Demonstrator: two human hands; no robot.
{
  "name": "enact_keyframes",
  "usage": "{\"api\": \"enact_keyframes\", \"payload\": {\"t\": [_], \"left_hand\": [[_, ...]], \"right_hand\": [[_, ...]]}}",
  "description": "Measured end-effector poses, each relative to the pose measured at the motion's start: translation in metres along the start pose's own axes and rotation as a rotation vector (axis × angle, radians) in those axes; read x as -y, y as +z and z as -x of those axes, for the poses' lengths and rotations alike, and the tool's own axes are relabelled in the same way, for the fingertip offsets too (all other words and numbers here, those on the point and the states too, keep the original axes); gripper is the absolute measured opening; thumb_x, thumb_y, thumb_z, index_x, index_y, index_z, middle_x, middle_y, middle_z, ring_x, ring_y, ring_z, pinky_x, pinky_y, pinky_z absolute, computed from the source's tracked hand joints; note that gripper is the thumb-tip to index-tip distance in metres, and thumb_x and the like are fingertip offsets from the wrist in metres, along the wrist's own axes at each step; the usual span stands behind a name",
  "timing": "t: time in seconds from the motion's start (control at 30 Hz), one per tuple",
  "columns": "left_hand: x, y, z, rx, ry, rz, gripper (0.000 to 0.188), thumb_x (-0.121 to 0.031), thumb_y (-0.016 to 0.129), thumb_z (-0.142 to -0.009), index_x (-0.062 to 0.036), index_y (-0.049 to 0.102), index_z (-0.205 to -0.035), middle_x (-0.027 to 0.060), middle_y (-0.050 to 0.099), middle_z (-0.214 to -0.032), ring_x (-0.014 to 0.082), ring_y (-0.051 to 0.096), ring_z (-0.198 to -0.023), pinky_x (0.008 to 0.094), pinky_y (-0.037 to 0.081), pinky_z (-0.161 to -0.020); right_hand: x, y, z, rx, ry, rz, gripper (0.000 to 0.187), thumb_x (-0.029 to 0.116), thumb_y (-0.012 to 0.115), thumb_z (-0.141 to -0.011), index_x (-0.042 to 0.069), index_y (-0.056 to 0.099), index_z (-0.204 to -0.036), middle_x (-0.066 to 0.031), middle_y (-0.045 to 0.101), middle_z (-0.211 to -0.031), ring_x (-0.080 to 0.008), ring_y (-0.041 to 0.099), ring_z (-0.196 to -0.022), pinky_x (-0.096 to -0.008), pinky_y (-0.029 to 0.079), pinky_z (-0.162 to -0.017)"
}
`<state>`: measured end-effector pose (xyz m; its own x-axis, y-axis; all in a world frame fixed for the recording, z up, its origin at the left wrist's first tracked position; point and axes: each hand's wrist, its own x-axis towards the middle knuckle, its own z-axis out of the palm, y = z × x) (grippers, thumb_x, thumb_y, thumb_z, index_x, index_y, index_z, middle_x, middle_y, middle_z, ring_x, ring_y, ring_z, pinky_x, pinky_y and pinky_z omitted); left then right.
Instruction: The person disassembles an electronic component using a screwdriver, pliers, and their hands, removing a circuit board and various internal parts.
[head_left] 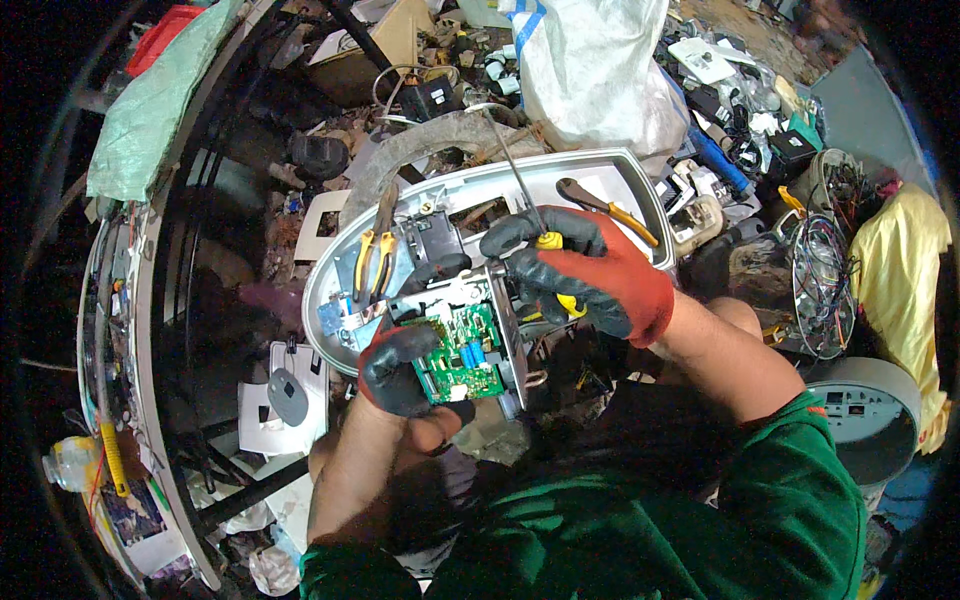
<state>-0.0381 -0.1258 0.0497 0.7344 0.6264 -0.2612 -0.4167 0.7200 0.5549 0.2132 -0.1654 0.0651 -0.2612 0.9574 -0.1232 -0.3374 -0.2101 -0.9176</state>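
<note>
My left hand (400, 372), in a black and red glove, grips a green circuit board (462, 350) mounted on a metal frame, with its fingers round the near left side. Blue cylindrical parts stand on the board. My right hand (590, 265), gloved alike, is closed round a screwdriver (517, 180) with a yellow and black handle; its long shaft points up and away from the board. That hand is just beside the frame's right edge; whether it touches the frame I cannot tell. Beneath both hands lies a large grey oval housing (480, 166).
Yellow-handled pliers (378, 264) lie in the housing's left part, and another pliers-like tool (608, 212) lies at its right. Beyond stands a white woven sack (590, 75). Electronic scrap is heaped at the right, near a yellow sack (900, 300). A metal rack (150, 300) runs along the left.
</note>
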Motion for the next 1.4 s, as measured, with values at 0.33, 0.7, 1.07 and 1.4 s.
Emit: {"api": "enact_keyframes", "payload": {"t": [0.33, 0.7, 1.07, 1.4], "left_hand": [[-0.005, 0.011, -0.006, -0.013, -0.021, -0.085, 0.062, -0.006, 0.063, -0.078, 0.0041, 0.047, -0.136, 0.0210, 0.062, -0.124, 0.0317, 0.065, -0.109, 0.0443, 0.055, -0.093], [0.000, 0.004, 0.002, -0.243, -0.041, -0.191, 0.067, -0.012, 0.070, -0.070, 0.0048, 0.052, -0.132, 0.0214, 0.065, -0.119, 0.0329, 0.067, -0.105, 0.0447, 0.056, -0.093], [-0.003, 0.021, 0.001, -0.121, -0.010, -0.306, 0.068, -0.015, 0.070, -0.072, 0.0048, 0.050, -0.133, 0.0208, 0.064, -0.121, 0.0303, 0.067, -0.106, 0.0438, 0.055, -0.093], [-0.003, 0.015, -0.001, 0.019, 0.043, -0.234, 0.055, -0.006, 0.062, -0.083, 0.0030, 0.047, -0.135, 0.0158, 0.060, -0.126, 0.0246, 0.061, -0.114, 0.0391, 0.050, -0.097]], "right_hand": [[-0.012, -0.022, 0.002, 0.163, 0.208, -0.276, 0.029, 0.012, 0.064, -0.095, 0.001, 0.065, -0.121, -0.0066, 0.064, -0.112, -0.0101, 0.063, -0.096, -0.0236, 0.054, -0.075], [-0.010, -0.025, 0.006, 0.257, 0.077, -0.275, 0.034, 0.014, 0.065, -0.092, -0.002, 0.061, -0.122, -0.0086, 0.066, -0.115, -0.0152, 0.064, -0.099, -0.0298, 0.053, -0.086], [-0.009, -0.019, 0.010, 0.194, -0.033, -0.206, 0.032, 0.015, 0.064, -0.091, -0.001, 0.063, -0.119, -0.0076, 0.066, -0.112, -0.0151, 0.061, -0.105, -0.0303, 0.049, -0.091], [-0.008, -0.013, 0.009, 0.156, 0.060, -0.155, 0.029, 0.014, 0.062, -0.095, 0.002, 0.062, -0.121, -0.0031, 0.066, -0.100, -0.0069, 0.061, -0.077, -0.0221, 0.050, -0.065]]}}
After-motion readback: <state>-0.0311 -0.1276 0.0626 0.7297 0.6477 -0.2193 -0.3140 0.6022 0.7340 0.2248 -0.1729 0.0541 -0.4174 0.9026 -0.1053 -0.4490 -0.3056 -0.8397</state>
